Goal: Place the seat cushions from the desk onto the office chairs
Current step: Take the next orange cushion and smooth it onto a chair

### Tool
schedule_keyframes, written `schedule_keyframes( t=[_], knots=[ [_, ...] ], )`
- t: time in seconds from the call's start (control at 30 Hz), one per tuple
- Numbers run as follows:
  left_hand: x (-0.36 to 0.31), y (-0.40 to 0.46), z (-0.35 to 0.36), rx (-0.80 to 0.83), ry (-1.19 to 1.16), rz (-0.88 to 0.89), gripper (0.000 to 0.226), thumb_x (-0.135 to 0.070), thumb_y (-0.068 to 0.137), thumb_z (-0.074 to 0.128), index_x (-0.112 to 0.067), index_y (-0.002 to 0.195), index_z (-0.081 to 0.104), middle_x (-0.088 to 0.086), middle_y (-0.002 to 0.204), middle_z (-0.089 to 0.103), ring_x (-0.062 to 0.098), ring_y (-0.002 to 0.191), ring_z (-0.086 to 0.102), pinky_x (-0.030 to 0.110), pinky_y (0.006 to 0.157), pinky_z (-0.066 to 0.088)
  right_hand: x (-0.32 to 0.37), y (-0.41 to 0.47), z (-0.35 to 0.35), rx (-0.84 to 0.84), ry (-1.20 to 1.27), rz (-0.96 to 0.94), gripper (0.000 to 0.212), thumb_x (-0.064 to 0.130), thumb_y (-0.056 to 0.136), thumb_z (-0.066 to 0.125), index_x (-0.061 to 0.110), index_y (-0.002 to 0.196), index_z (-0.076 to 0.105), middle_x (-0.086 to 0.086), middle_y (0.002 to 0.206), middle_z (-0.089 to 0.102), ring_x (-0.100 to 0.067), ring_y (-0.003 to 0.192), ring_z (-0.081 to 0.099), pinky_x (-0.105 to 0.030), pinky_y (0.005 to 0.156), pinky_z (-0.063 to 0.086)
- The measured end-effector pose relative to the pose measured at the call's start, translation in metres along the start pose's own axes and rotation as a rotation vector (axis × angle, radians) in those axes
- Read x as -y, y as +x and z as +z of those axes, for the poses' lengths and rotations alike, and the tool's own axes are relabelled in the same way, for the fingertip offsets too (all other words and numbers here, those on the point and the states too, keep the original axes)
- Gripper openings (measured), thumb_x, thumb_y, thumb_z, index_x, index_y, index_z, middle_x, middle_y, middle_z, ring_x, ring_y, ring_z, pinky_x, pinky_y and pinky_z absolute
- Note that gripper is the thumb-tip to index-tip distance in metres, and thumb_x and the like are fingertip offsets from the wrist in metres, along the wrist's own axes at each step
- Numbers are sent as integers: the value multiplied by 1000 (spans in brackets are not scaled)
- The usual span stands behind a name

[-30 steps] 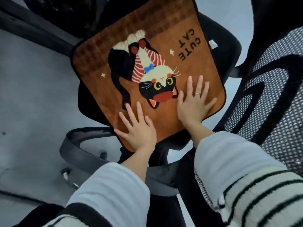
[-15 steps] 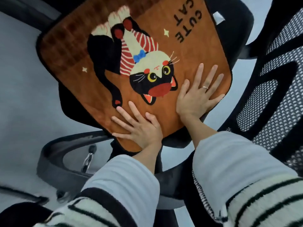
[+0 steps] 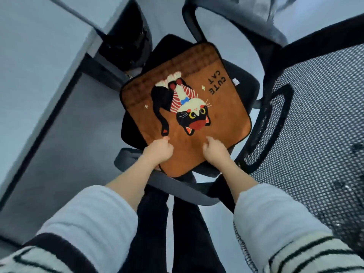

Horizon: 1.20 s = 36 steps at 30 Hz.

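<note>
While the seat cushion (image 3: 220, 107) lies on the chair (image 3: 245, 85), both hands, left (image 3: 158, 151) and right (image 3: 214, 151), hover with fingers curled, gripping nothing

We are in an office: a black mesh-backed office chair (image 3: 315, 123) with curved armrests (image 3: 177, 186) stands beside a pale grey desk (image 3: 39, 46) on a plain grey floor (image 3: 65, 144).

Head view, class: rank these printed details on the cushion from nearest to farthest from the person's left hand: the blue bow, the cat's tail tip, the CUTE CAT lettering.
Measured from the left hand:
1. Tail tip, just above the knuckles.
2. Blue bow, mid-cushion.
3. CUTE CAT lettering, far right corner.
</note>
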State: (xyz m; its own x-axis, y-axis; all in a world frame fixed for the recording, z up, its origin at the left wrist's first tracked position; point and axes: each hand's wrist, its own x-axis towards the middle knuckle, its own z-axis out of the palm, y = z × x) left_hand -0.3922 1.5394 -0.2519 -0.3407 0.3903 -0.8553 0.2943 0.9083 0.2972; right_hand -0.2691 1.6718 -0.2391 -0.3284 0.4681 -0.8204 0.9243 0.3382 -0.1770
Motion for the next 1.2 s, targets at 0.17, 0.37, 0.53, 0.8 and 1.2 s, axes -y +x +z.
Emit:
schedule_keyframes(
  t=[0.17,0.37,0.53,0.8,1.2],
  knots=[
    [28,-70,-43,-214,-28,77,42,-21,96,34,-13,136,42,14,132,51,32,116,52,40,96,44,39,-69,-14,-12,-25,-220,38,22,100,32,12,131,52,-12,130,57,-32,120,52,-38,98,43],
    [43,-156,-45,-487,-177,94,39,-19,97,33,-15,135,43,13,135,49,28,122,48,37,100,40,71,-134,-26,-32,-42,-483,36,20,100,32,8,124,56,-12,119,64,-31,109,58,-38,92,48],
    [49,-223,6,-601,-361,5,37,-16,97,37,-10,132,46,14,128,55,29,116,52,33,96,38,70,-181,-15,27,-166,-668,35,19,100,33,3,121,56,-17,121,63,-36,112,56,-40,94,45],
    [75,-359,88,-792,-564,-122,34,-18,98,40,-11,129,52,10,126,59,25,113,56,24,92,37,70,-282,30,131,-466,-951,35,21,99,37,6,122,59,-15,123,62,-34,113,55,-38,93,45],
    [206,-625,198,-1159,-545,-365,38,-30,100,32,-22,136,43,3,126,57,19,113,54,31,93,44,102,-519,185,147,-660,-1444,37,26,101,35,11,129,54,-11,128,59,-29,120,53,-32,96,40]
  ],
)
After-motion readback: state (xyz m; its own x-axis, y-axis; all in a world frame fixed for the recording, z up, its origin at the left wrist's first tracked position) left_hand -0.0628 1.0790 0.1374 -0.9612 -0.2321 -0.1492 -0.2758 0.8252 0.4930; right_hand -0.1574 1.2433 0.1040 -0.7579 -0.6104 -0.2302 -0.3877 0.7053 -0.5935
